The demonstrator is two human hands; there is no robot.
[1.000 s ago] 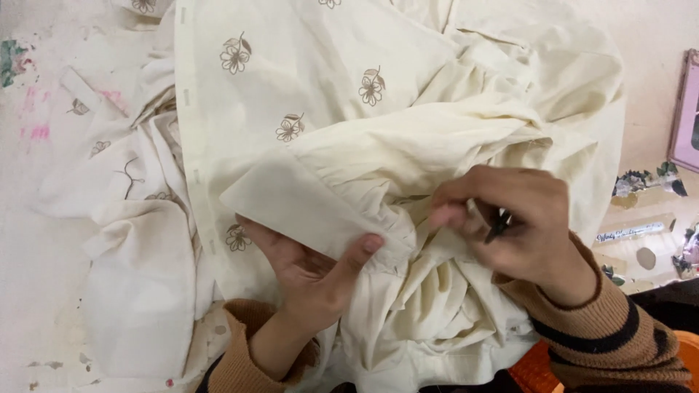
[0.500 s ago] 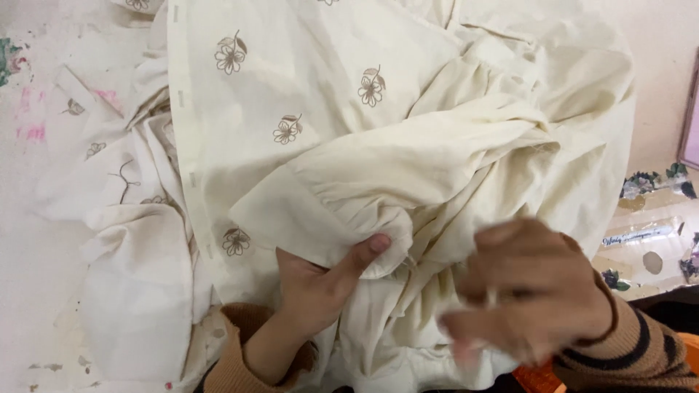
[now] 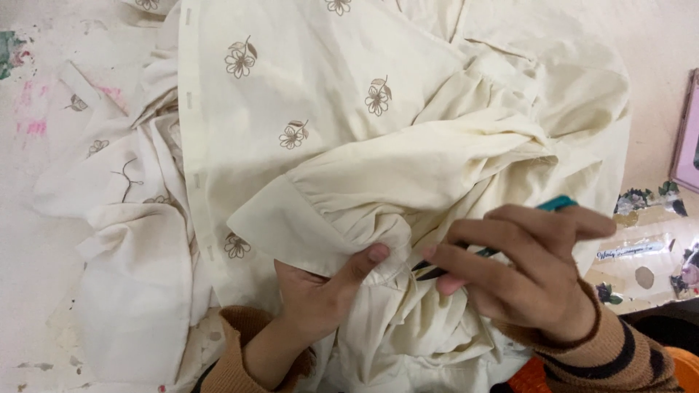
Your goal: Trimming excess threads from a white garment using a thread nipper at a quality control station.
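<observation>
The left hand (image 3: 320,295) pinches the cuff (image 3: 291,225) of a cream garment (image 3: 408,145) on the surface (image 3: 29,240); the cuff's long axis runs from 10 to 4 o'clock. The right hand (image 3: 524,280), closed, grips a small teal-handled tool (image 3: 495,244) pointing toward 8 o'clock at the cuff edge.

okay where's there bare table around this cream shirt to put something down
Bare table shows along the left edge, beside the crumpled cream garment, and at the upper right corner above the pink-framed object. It is crowded at bottom centre, where the left hand pinches the cuff and the right hand holds a teal-handled tool.
</observation>
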